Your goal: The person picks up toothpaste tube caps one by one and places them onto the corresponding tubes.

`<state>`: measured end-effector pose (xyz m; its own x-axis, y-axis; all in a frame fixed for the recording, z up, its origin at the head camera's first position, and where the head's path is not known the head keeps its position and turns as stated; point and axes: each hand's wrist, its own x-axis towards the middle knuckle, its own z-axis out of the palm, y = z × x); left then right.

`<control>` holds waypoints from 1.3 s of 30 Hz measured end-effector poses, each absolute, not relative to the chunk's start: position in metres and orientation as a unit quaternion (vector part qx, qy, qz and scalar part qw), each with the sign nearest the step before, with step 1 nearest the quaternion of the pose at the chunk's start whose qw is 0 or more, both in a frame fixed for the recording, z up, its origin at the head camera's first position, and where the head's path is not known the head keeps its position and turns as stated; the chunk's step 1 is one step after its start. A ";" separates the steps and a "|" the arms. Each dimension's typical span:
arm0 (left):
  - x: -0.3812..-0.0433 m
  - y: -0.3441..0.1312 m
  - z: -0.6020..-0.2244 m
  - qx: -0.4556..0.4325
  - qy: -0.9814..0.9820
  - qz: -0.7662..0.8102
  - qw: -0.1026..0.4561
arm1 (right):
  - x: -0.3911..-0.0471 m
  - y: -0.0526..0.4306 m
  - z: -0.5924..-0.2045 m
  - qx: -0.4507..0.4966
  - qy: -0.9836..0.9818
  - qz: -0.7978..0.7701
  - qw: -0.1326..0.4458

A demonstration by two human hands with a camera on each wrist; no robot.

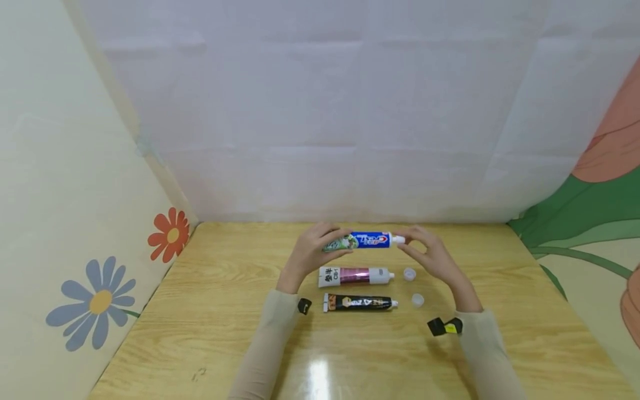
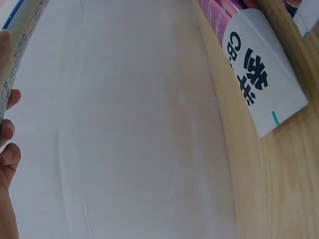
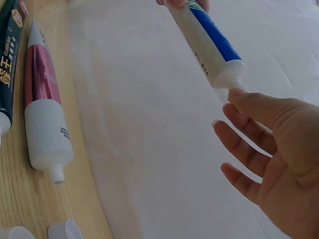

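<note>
In the head view, a blue, green and white toothpaste tube [image 1: 372, 240] is held level above the table. My left hand [image 1: 312, 253] grips its flat end, fingers on one side and thumb on the other. At the other end, my right hand [image 1: 432, 256] pinches the white cap [image 1: 398, 239] between thumb and forefinger. The right wrist view shows the other fingers of this hand spread apart; the fingertips mostly hide the cap. Below the held tube lie a pink and white tube [image 1: 355, 275] and a black tube [image 1: 359, 303], both with bare nozzles.
Two loose white caps [image 1: 409, 274] lie on the wooden table [image 1: 200, 333], to the right of the lying tubes. A white sheet [image 1: 320, 111] hangs behind the table's back edge. Flower-painted panels [image 1: 100, 222] stand at both sides.
</note>
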<state>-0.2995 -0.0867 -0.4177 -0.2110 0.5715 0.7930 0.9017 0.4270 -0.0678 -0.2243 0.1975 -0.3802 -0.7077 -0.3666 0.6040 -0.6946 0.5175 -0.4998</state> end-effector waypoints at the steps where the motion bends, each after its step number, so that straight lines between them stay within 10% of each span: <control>1: -0.299 -0.087 -0.418 -0.491 -0.750 -0.209 0.391 | -0.224 0.197 -0.380 0.317 -0.842 0.379 0.218; 39: -0.290 -0.084 -0.412 -0.476 -0.766 -0.184 0.391 | -0.242 0.208 -0.407 0.267 -0.853 0.428 0.137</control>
<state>-0.2896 -0.0842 -0.4123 -0.2415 0.5841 0.7750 0.8729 0.4797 -0.0895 -0.2419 0.2080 -0.4065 -0.8205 -0.3373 0.4616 -0.5717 0.4910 -0.6574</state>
